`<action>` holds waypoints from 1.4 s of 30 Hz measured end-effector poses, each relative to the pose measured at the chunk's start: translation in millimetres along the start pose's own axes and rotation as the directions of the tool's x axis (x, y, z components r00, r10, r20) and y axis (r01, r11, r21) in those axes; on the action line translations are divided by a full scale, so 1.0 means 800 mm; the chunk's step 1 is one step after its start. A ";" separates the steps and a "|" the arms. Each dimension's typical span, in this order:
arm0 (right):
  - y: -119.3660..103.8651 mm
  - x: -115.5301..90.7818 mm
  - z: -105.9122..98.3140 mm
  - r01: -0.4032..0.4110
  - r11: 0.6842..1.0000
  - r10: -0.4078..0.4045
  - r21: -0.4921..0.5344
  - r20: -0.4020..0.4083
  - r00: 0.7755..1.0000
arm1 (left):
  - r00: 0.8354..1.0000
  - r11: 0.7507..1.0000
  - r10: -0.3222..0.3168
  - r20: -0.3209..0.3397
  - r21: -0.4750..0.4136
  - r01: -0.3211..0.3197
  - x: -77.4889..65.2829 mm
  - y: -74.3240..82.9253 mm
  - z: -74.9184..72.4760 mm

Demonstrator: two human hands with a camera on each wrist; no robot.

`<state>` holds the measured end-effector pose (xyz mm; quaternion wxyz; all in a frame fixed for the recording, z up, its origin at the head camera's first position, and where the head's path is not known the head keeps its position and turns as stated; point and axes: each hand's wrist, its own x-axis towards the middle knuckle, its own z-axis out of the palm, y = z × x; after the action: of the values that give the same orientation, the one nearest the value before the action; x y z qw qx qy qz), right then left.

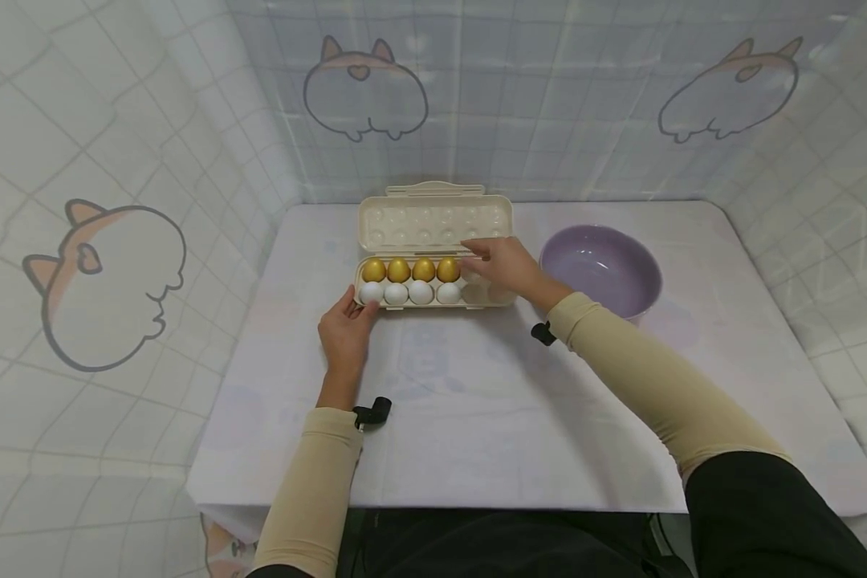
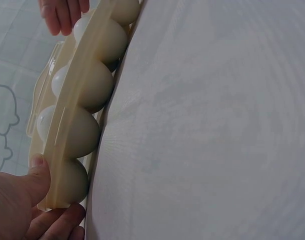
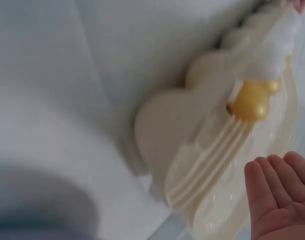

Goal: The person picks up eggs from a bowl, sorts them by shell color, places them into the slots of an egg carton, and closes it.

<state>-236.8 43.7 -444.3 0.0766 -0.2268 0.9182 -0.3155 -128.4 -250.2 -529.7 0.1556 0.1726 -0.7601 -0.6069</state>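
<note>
A cream egg carton (image 1: 405,307) lies with its lid (image 1: 437,233) folded back. Several gold eggs (image 1: 399,270) fill part of the back row, and several white eggs (image 1: 421,292) sit in front of them. At the left end, my left hand (image 1: 345,333) grips the carton, thumb on the rim and fingers low at its end in the left wrist view. My right hand (image 1: 511,263) hovers over the right end, partly hiding the cups there. Its fingers (image 3: 272,175) are straight in the right wrist view, with nothing seen in them.
A purple bowl (image 1: 646,297) stands just right of the carton, near the right forearm. White cloth (image 1: 441,433) covers the table. Behind it hangs a tiled-pattern curtain (image 1: 491,120) with corgi drawings, and similar sheeting flanks both sides.
</note>
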 end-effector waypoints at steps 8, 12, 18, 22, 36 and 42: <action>0.022 0.012 -0.030 -0.046 0.996 0.039 -0.077 -0.087 0.995 | 1.000 1.000 -0.020 0.000 0.005 0.020 -0.004 0.005 0.001; 0.034 0.013 -0.035 -0.107 0.992 0.096 -0.066 -0.151 0.984 | 1.000 1.000 -0.029 0.000 0.012 0.029 -0.006 0.005 0.001; 0.046 0.015 -0.038 -0.213 0.977 0.215 0.028 -0.181 0.960 | 1.000 1.000 -0.020 0.004 0.013 0.020 -0.005 0.000 0.001; 0.044 0.016 -0.042 -0.256 0.965 0.263 0.063 -0.162 0.951 | 1.000 1.000 -0.013 0.005 0.012 0.013 -0.007 0.001 0.001; 0.042 0.012 -0.052 -0.335 0.909 0.366 0.249 -0.089 0.926 | 1.000 1.000 -0.007 0.003 0.024 0.007 -0.012 0.002 -0.002; 0.034 0.010 -0.053 -0.284 0.930 0.316 0.232 -0.115 0.942 | 1.000 0.999 -0.015 0.000 0.031 0.015 -0.010 0.003 -0.008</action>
<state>-265.9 81.8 -427.6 0.0784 -0.0497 0.9062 -0.4126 -118.9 -251.8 -526.5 0.1484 0.1807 -0.7682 -0.5960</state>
